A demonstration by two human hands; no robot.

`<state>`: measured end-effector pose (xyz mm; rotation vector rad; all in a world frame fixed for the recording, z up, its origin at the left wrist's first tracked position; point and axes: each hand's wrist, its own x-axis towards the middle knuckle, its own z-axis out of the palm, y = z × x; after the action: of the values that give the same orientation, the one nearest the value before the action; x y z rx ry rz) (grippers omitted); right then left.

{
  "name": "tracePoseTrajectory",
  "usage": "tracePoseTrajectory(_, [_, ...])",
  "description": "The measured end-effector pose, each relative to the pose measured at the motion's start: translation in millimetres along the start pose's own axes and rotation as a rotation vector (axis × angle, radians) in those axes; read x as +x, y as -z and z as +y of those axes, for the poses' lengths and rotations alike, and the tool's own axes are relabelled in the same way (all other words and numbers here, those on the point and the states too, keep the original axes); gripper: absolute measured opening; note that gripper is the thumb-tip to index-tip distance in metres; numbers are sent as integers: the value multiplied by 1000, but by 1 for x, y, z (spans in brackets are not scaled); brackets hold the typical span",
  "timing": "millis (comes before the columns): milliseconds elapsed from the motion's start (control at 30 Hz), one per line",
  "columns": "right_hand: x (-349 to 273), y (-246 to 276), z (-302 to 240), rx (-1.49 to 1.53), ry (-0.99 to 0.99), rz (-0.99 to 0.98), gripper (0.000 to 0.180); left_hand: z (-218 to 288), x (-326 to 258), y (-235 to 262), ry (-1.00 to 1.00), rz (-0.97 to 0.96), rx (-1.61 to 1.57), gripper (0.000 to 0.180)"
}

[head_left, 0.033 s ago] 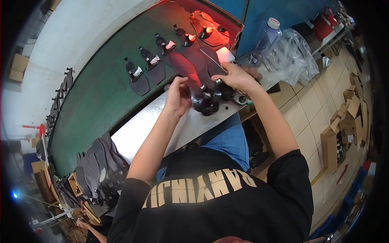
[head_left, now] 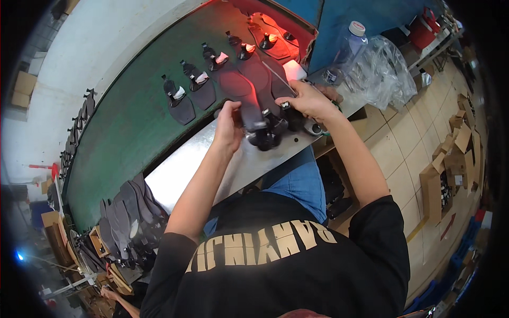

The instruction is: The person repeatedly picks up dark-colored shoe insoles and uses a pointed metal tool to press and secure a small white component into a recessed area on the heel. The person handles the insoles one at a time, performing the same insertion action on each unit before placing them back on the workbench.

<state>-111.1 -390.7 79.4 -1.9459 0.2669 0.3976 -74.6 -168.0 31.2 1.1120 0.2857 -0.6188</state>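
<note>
A dark sandal sole [head_left: 237, 85] with black straps [head_left: 263, 139] at its near end lies between my hands, slightly blurred. My left hand [head_left: 229, 127] has its fingers closed on the left edge of that sandal. My right hand [head_left: 312, 103] grips a thin rod-like tool [head_left: 277, 73] that points up and left. The right thumb rests by a black strap piece with a pale tip [head_left: 286, 106]. Beneath the hands is a shiny metal plate [head_left: 183, 159] along the bench edge.
Several soles with black straps and white pieces [head_left: 174, 95] line the green bench [head_left: 122, 132]. Red light glows at its far end [head_left: 275, 32]. A clear bottle [head_left: 350, 47] and plastic bag [head_left: 389, 74] stand right. Stacked soles [head_left: 127, 212] lie lower left; a carton [head_left: 432, 196] sits on the floor.
The sandal's strapped end has shifted slightly left, toward my left hand, whose fingers now meet its edge. My right hand stays almost in place.
</note>
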Motion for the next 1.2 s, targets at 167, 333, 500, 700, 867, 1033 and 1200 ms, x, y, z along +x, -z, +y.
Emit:
tracePoseTrajectory(167, [-15, -34, 24, 527, 463, -98, 46, 4, -25, -7, -64, -113, 2, 40])
tracePoseTrajectory(333, [-54, -36, 7, 532, 492, -43, 58, 7, -58, -16, -467, -151, 370, 53])
tracePoseTrajectory(500, [-94, -1, 19, 619, 364, -54, 58, 3, -98, -69, -543, -358, 596, 51])
tracePoseTrajectory(700, [-146, 23, 73, 611, 384, 234, 79, -34, -89, -115, -718, -676, 982, 82])
tracePoseTrajectory(867, [-187, 28, 109, 767, 276, 455, 65, -66, -88, -162, -634, -770, 1231, 110])
tracePoseTrajectory(1033, [-228, 45, 163, 634, 254, 753, 54, -69, -79, -178, -773, -883, 1200, 114])
tracePoseTrajectory(1200, [-242, 37, 290, 637, -93, 972, 45, -38, -64, -154, -621, -752, 1169, 80])
